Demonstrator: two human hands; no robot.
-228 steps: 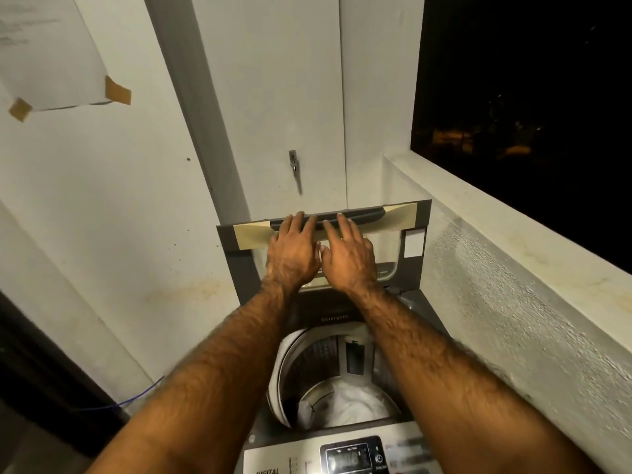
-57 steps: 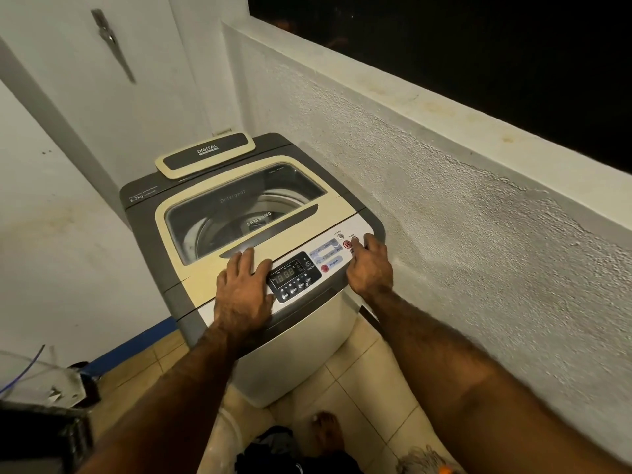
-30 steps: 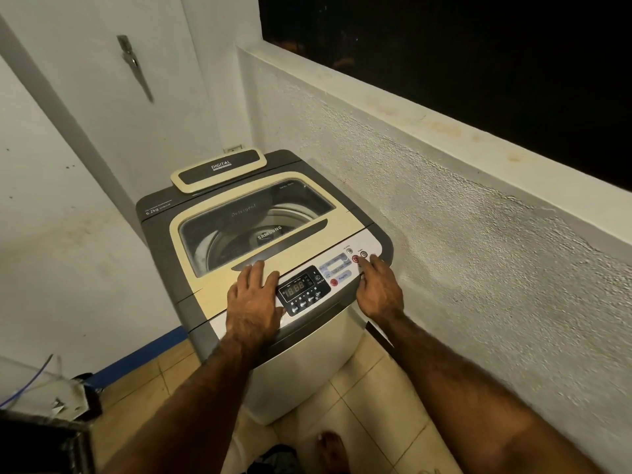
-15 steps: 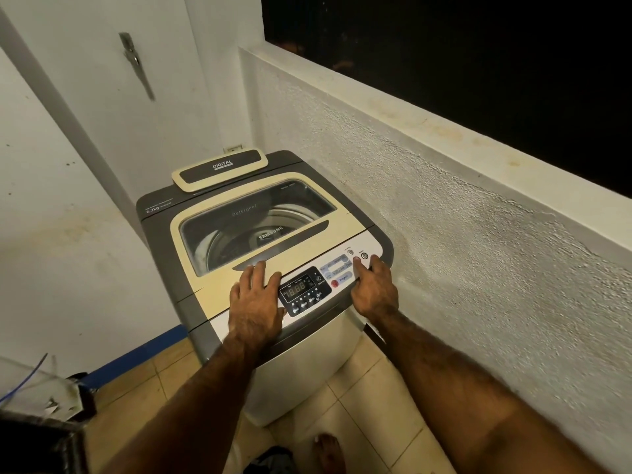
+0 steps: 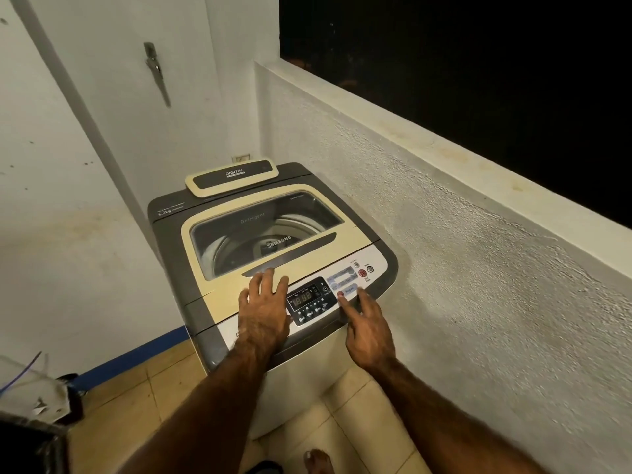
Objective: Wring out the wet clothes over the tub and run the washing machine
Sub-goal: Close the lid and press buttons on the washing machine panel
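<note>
A top-loading washing machine (image 5: pixel 171 230) stands in the corner with its cream lid (image 5: pixel 345 239) closed; the drum shows through the lid window. Its control panel (image 5: pixel 376 260) runs along the front edge, with a lit digital display (image 5: pixel 304 297) in the middle and red buttons to the right. My left hand (image 5: pixel 263 311) rests flat on the lid's front, fingers spread, just left of the display. My right hand (image 5: pixel 367 325) hovers at the panel's right part, its index finger stretched onto a small red button (image 5: pixel 340 294). No clothes are visible.
A rough white parapet wall (image 5: pixel 478 268) runs close along the machine's right side, dark night above it. A white wall with a metal latch (image 5: pixel 155 68) stands behind. Tiled floor (image 5: pixel 164 401) lies in front, my bare foot (image 5: pixel 318 461) on it. Clutter (image 5: pixel 37 405) sits at the lower left.
The lid, open 7.6 s ago, is now closed. In the last half second my right hand slid left and down from the upper red button to the lower one. My left hand stayed put.
</note>
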